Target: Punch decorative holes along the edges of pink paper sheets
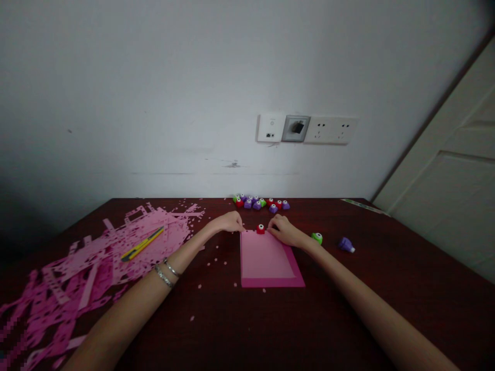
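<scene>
A light pink sheet of paper (266,257) lies on the table, with a darker pink sheet (273,283) under it that shows along the near and right sides. A small red craft punch (260,230) with a white button sits at the far edge of the paper. My left hand (229,221) pinches the far left corner, its fingers closed. To the right of the punch, my right hand (284,230) has its thumb and fingers closed on the far edge of the paper. Small notches show along that edge between my left hand and the punch.
Punched pink paper scraps (96,257) heap on the left, a yellow utility knife (143,243) on top. Several coloured punches (257,204) stand by the wall. A green punch (317,237) and a purple one (346,245) lie right. A patterned strip (365,206) lies at the back.
</scene>
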Demonstrator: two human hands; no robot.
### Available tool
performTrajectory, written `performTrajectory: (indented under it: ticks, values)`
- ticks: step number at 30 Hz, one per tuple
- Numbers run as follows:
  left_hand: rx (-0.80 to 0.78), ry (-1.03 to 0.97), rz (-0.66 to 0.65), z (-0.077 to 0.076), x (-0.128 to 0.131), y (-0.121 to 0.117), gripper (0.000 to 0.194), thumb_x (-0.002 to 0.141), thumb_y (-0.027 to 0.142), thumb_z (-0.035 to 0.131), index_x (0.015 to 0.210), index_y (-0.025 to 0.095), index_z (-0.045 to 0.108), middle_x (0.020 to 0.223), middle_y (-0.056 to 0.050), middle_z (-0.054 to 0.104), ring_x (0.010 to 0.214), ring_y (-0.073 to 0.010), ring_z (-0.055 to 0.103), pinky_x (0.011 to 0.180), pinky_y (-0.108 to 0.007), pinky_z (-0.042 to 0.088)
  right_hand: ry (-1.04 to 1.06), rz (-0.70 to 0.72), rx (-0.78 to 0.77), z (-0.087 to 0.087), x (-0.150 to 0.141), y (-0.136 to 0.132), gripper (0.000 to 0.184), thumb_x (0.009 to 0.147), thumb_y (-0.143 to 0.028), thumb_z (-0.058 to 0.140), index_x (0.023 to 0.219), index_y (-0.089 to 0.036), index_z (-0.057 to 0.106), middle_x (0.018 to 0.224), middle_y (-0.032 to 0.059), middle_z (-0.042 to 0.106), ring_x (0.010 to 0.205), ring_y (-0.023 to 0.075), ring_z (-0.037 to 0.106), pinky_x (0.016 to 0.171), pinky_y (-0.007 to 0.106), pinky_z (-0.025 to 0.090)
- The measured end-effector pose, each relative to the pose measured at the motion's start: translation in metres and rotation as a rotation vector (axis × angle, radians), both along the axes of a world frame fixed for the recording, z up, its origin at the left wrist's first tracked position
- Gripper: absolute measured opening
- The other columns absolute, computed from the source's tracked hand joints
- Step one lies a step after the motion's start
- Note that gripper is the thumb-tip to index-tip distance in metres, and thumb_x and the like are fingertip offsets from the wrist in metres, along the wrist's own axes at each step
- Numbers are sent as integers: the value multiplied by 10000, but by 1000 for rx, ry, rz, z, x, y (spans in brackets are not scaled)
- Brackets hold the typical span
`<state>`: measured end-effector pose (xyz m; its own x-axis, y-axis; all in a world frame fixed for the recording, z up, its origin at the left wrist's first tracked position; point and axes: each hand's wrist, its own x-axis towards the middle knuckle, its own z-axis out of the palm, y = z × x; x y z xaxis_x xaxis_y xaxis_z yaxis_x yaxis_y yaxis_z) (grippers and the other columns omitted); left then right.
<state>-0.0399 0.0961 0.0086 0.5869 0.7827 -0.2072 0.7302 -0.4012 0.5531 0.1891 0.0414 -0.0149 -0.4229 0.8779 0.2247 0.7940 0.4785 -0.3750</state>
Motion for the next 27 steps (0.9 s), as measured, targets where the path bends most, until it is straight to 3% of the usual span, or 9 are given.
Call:
performTrajectory:
  ticks: [9, 13, 16, 21, 27]
  values:
    - [62, 28, 22, -1, 0, 3, 291, 646, 395, 567, 555, 121, 603, 510, 0, 530, 520, -112, 465, 488, -214, 301, 20, -42, 19, -2, 1, 1, 117, 808, -198, 479, 745, -150, 565, 845, 77, 534, 849, 192, 471, 797, 343, 367]
    - [174, -28, 95, 7, 1, 2, 309, 689, 415, 543, 581, 130, 591, 516, 3, 526, 522, -109, 470, 485, -215, 299, 123, -127, -2, 7, -1, 1, 149, 802, -266, 485, 722, -152, 539, 773, 56, 556, 742, 163, 500, 682, 287, 382]
    - [187, -100, 41, 14, 7, 0, 351, 714, 437, 529, 550, 129, 569, 501, 2, 508, 503, -98, 450, 476, -214, 299, 255, -206, -169, 17, -5, 0, 239, 805, -342, 474, 665, -153, 519, 629, 20, 539, 554, 114, 471, 517, 237, 349]
    - [-58, -147, -16, 24, 21, -5, 388, 691, 498, 565, 564, 131, 560, 495, 18, 479, 429, -68, 376, 407, -209, 251, 414, -93, -644, 27, -11, 0, 375, 815, -458, 438, 590, -160, 478, 446, -37, 431, 342, 53, 332, 345, 193, 221]
    - [-360, -158, 48, 30, 33, -9, 348, 609, 448, 681, 585, 116, 579, 502, 31, 452, 408, -36, 322, 387, -196, 210, 488, -73, -887, 24, -11, 2, 410, 822, -458, 454, 535, -168, 428, 386, -65, 360, 298, 27, 259, 307, 167, 173]
